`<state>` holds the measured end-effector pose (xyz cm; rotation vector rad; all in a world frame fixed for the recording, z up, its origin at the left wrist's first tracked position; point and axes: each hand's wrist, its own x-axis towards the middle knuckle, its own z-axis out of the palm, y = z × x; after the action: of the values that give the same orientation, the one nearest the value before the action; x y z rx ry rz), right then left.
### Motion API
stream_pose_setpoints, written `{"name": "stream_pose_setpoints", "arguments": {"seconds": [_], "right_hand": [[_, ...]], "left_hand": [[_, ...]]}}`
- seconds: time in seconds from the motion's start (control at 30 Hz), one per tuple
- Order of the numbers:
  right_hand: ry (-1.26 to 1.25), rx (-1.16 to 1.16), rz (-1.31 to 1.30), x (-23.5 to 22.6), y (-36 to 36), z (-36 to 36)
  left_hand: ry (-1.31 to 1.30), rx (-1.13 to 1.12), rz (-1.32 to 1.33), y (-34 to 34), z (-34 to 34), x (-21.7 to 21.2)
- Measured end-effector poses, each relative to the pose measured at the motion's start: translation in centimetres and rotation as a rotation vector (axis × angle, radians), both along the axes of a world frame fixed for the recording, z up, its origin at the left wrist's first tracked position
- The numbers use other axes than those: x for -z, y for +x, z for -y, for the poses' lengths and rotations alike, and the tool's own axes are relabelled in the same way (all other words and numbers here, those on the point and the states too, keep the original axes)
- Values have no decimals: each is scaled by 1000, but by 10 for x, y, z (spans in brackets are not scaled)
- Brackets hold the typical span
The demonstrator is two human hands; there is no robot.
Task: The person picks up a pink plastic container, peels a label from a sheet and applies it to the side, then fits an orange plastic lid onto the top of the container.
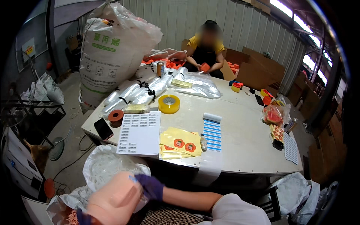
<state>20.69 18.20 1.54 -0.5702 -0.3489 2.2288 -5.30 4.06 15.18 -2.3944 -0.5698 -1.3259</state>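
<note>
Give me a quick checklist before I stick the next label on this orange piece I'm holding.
1. Orange piece held in lap: ok.
2. Right hand, purple-gloved, on the piece: ok.
3. Left hand grip: cannot tell, mostly hidden under the piece.
4. Blue label strip on the table, hanging over the near edge: ok.
5. White label sheet lying flat: ok.
6. Label placed straight on the piece: cannot tell.

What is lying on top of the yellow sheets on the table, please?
On the yellow sheets lie round orange-red stickers; two are visible. The lower sheets in the pile are covered, so any stickers on them cannot be seen.
</note>
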Motion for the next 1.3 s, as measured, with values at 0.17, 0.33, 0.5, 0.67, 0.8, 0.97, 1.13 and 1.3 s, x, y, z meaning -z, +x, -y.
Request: {"name": "stream_pose_setpoints", "arguments": {"seconds": [0.17,0.33,0.5,0.67,0.8,0.97,1.13,1.3], "right_hand": [[849,-436,986,-15,51,87],[796,335,1149,-64,129,39],[1058,937,1748,-37,203,-91],[893,620,2012,-10,223,-107],[839,707,1932,-11,222,-110],[748,480,1859,-25,236,-121],[595,239,1859,-50,239,-130],[529,219,1837,-50,238,-133]], "left_hand": [[-937,363,1055,-33,-15,44],[-1286,-200,750,29,-78,74],[-1171,-121,709,14,-101,101],[-1188,-20,683,26,-104,103],[-1277,-84,785,35,-94,114],[-1243,-59,832,27,-92,125],[-1258,-84,816,30,-96,122],[-1284,-36,910,26,-94,128]]}}
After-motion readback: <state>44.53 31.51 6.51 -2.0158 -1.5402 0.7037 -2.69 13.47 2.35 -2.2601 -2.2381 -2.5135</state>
